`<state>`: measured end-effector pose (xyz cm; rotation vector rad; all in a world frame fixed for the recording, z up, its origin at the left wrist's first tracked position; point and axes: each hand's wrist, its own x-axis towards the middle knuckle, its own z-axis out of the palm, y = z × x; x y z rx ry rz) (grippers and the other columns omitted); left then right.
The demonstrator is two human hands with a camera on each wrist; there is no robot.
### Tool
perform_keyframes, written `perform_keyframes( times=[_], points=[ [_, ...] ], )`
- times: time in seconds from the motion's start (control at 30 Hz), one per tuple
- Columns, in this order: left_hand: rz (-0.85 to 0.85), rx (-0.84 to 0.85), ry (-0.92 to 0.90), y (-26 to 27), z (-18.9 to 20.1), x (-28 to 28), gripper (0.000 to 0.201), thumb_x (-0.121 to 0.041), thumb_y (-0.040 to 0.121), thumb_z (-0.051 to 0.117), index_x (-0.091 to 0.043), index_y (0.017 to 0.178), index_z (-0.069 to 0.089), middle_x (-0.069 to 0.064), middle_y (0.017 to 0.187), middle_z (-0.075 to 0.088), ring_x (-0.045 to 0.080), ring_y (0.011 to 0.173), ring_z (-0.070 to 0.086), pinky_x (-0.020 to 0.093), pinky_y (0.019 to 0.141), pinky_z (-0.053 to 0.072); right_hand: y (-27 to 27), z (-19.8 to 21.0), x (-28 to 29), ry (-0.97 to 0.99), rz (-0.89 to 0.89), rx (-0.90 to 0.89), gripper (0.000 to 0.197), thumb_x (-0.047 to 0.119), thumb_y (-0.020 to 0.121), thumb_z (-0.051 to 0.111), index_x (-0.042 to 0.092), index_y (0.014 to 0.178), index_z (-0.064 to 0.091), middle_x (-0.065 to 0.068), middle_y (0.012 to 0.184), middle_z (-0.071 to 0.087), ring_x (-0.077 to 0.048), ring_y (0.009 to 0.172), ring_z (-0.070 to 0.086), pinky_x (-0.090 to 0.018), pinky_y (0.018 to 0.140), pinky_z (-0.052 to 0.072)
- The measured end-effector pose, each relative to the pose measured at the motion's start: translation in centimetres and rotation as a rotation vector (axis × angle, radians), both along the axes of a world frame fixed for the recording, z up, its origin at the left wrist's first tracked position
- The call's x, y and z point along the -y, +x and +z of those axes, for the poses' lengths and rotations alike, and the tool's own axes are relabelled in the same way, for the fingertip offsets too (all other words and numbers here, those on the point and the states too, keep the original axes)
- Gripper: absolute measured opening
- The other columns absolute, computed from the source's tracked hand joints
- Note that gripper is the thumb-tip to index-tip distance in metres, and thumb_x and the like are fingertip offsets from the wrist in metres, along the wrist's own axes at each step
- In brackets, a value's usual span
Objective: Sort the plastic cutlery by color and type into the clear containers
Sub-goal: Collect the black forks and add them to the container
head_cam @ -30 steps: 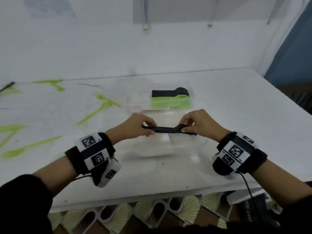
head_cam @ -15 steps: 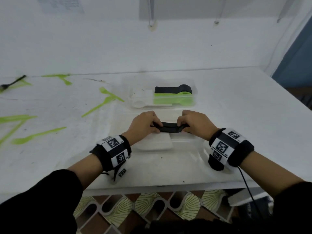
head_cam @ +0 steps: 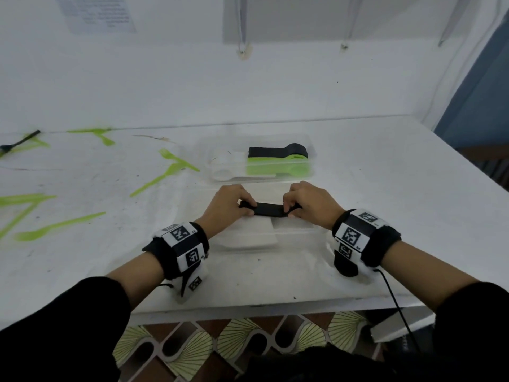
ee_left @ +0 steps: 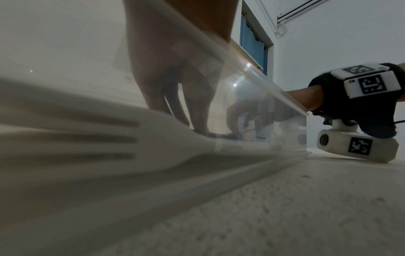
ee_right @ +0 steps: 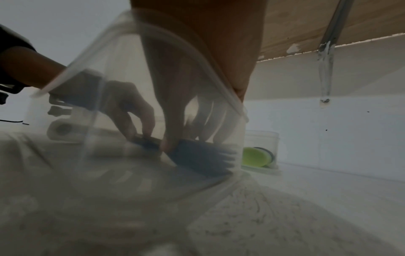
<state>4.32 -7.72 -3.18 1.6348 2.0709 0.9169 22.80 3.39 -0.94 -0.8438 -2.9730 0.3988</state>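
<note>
white worktable (head_cam: 385, 188), green cutlery (head_cam: 59, 226) scattered at left: both the left hand (head_cam: 228, 206) and right hand (head_cam: 309, 206) pinch a stack of black forks (head_cam: 270, 210), lowering it into the near clear container (head_cam: 297, 230). next, likely: seat it flat, let go.

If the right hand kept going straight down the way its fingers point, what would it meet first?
The right hand grips one end of the black fork stack, fingers pointing down into the near clear container. Below seems to be the container's floor; a white stack lies left. Depth is unclear.
</note>
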Motion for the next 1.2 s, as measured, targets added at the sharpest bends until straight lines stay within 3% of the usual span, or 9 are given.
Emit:
perform_keyframes(
  times=[0.17, 0.43, 0.63, 0.77, 0.9, 1.07, 1.2],
  points=[
    [-0.004, -0.004, 0.019, -0.1, -0.1, -0.1, 0.021, 0.0, 0.07, 0.076, -0.006, 0.09, 0.074, 0.001, 0.087, 0.063, 0.021, 0.089, 0.062, 0.042, 0.084, 0.052, 0.0, -0.4, -0.2, 0.015, 0.003, -0.006, 0.015, 0.005, 0.082, 0.062, 0.014, 0.093, 0.066, -0.002, 0.101, 0.055, -0.019, 0.105, 0.046, -0.026, 0.068, 0.032],
    [-0.029, -0.099, 0.009, 0.0, -0.1, 0.0, 0.02, -0.005, 0.074, 0.073, -0.008, 0.094, 0.073, 0.006, 0.094, 0.063, 0.021, 0.091, 0.06, 0.039, 0.082, 0.051, 0.1, -0.1, -0.2, 0.026, 0.013, 0.007, 0.017, 0.016, 0.084, 0.06, 0.019, 0.1, 0.064, -0.001, 0.103, 0.055, -0.019, 0.104, 0.045, -0.025, 0.07, 0.031],
    [-0.058, -0.045, 0.014, -0.1, 0.2, 0.6, 0.025, 0.004, 0.076, 0.066, -0.007, 0.098, 0.071, 0.012, 0.1, 0.063, 0.021, 0.095, 0.059, 0.037, 0.081, 0.053, -0.2, 0.8, -0.4, -0.056, 0.024, 0.04, 0.018, 0.018, 0.085, 0.06, 0.018, 0.102, 0.067, 0.004, 0.092, 0.048, -0.015, 0.097, 0.046, -0.024, 0.072, 0.034],
    [0.025, 0.01, 0.141, 0.2, 1.0, 1.4, 0.02, 0.005, 0.08, 0.063, -0.006, 0.095, 0.07, 0.01, 0.098, 0.064, 0.013, 0.089, 0.058, 0.025, 0.078, 0.053, -1.6, 1.9, 0.1, -0.146, 0.038, -0.101, 0.014, 0.014, 0.084, 0.061, 0.012, 0.096, 0.068, 0.003, 0.086, 0.053, -0.011, 0.083, 0.049, -0.025, 0.075, 0.041],
    [0.12, 0.099, 0.233, -1.3, 2.7, 3.5, 0.025, 0.005, 0.082, 0.059, -0.008, 0.102, 0.065, 0.001, 0.085, 0.064, -0.007, 0.073, 0.059, 0.006, 0.071, 0.046, -4.5, 3.1, 2.1, -0.219, 0.093, -0.231, 0.012, 0.008, 0.082, 0.062, 0.008, 0.092, 0.07, 0.001, 0.081, 0.06, -0.011, 0.076, 0.053, -0.024, 0.074, 0.043],
    [0.271, 0.066, 0.267, -5.1, 4.5, 8.5, 0.019, 0.006, 0.083, 0.058, -0.005, 0.096, 0.066, 0.003, 0.081, 0.064, -0.013, 0.068, 0.058, 0.001, 0.067, 0.04, -9.8, 4.1, 6.4, -0.252, 0.179, -0.325, 0.013, 0.009, 0.082, 0.063, 0.011, 0.092, 0.071, -0.004, 0.081, 0.065, -0.012, 0.075, 0.055, -0.026, 0.078, 0.045],
    [0.376, 0.044, 0.247, -8.8, 4.9, 13.9, 0.017, 0.003, 0.083, 0.06, -0.008, 0.095, 0.067, 0.002, 0.082, 0.066, -0.014, 0.07, 0.059, 0.001, 0.069, 0.04, -14.6, 4.8, 10.5, -0.303, 0.278, -0.339, 0.015, 0.01, 0.083, 0.061, 0.012, 0.095, 0.071, 0.001, 0.079, 0.06, -0.012, 0.075, 0.055, -0.025, 0.079, 0.045]
  ],
)
